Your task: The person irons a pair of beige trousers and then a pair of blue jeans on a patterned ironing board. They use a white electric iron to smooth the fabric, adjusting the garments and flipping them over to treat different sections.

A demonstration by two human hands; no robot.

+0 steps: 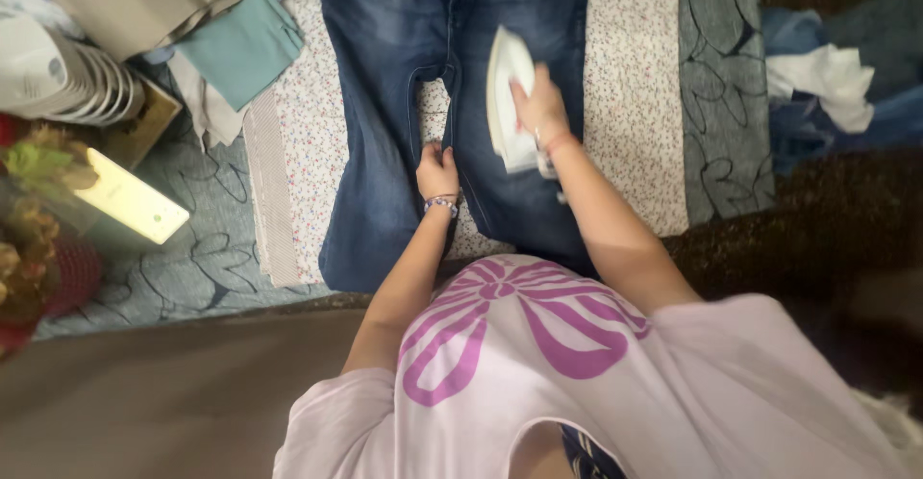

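A pair of dark blue jeans [380,104] lies flat on a floral-print cloth [630,85], legs pointing toward me. My right hand [540,109] grips a white clothes iron [505,80] that rests on the right leg of the jeans. My left hand [437,171], with a beaded bracelet at the wrist, presses down on the inner edge of that same leg, near the gap between the two legs.
Folded beige and teal fabrics [240,41] lie at the upper left beside a white fan-like object [67,70]. A potted plant [38,229] stands at the left. Rumpled blue and white laundry [832,80] is piled at the right. A grey patterned mat [721,94] underlies the cloth.
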